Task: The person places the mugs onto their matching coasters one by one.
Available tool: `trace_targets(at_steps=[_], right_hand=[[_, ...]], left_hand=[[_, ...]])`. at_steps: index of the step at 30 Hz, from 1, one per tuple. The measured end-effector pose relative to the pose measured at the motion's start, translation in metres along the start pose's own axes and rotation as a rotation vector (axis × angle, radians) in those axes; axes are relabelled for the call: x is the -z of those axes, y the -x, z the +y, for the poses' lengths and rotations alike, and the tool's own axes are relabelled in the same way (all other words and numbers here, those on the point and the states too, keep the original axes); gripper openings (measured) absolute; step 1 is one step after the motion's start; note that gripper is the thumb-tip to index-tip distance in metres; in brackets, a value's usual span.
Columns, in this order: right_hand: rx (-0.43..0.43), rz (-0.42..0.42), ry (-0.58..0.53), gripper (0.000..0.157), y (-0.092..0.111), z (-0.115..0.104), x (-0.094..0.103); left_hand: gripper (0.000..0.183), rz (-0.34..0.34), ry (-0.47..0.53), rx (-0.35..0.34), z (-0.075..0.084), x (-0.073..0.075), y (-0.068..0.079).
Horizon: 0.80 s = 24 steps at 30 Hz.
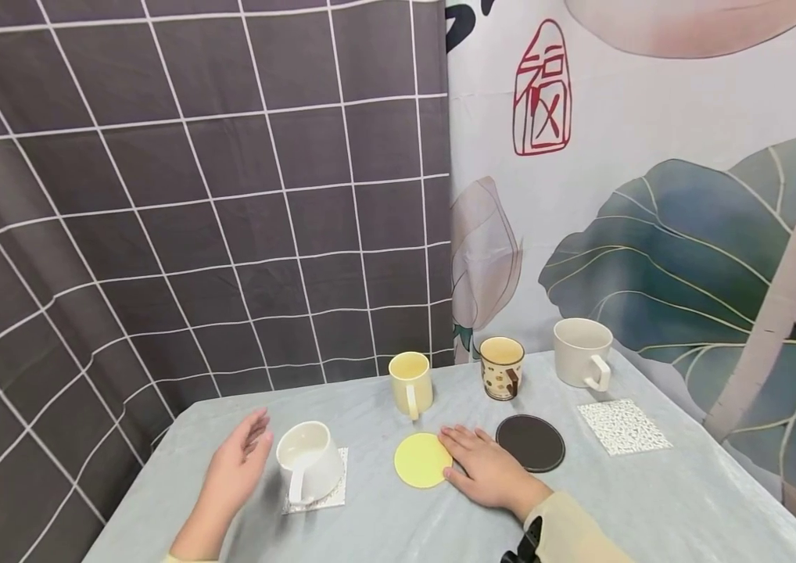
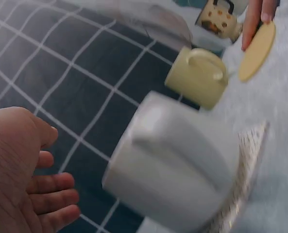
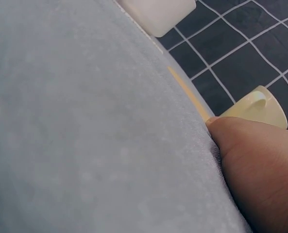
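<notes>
Just left of a white mug (image 1: 313, 461), my left hand (image 1: 238, 461) hovers with its fingers relaxed and holds nothing. That mug sits on a white patterned square coaster (image 1: 335, 494), its handle toward me. My right hand (image 1: 485, 471) lies low over the cloth, fingers stretched out, thumb and fingertips at the right edge of a round yellow coaster (image 1: 421, 461). In the left wrist view the fingers touch the rim of this coaster (image 2: 258, 51). A yellow mug (image 1: 410, 385) stands behind it. In the right wrist view most of the hand's fingers are hidden.
To the right of my right hand lies a round black coaster (image 1: 532, 443). Behind it stands a spotted mug (image 1: 500, 369) with a brown handle. A larger off-white mug (image 1: 581, 352) is at the back right, near another patterned square coaster (image 1: 625, 427). Hanging cloths back the table (image 1: 384, 532).
</notes>
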State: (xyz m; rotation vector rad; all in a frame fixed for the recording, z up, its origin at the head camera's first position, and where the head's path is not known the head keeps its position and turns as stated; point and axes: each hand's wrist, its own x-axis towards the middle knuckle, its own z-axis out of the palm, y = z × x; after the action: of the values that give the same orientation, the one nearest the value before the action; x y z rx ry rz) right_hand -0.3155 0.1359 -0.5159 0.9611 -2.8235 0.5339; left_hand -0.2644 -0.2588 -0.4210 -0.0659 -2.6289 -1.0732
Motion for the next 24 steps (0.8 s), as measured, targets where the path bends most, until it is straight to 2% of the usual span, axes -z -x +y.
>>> trace_targets(at_steps=[6, 15, 19, 24], right_hand=[[0.003, 0.011, 0.001, 0.058, 0.001, 0.000, 0.000], [0.003, 0.014, 0.005, 0.058, -0.001, 0.002, -0.002], [0.012, 0.025, 0.003, 0.058, 0.000, 0.003, -0.003], [-0.003, 0.006, -0.006, 0.059, -0.001, 0.002, -0.002]], left_hand=[[0.047, 0.054, -0.060, -0.145, 0.040, -0.013, 0.002], [0.051, 0.061, -0.138, -0.313, 0.079, -0.052, 0.008], [0.051, 0.025, -0.135, -0.341, 0.089, -0.069, 0.010], [0.050, -0.015, -0.109, -0.335, 0.091, -0.092, 0.007]])
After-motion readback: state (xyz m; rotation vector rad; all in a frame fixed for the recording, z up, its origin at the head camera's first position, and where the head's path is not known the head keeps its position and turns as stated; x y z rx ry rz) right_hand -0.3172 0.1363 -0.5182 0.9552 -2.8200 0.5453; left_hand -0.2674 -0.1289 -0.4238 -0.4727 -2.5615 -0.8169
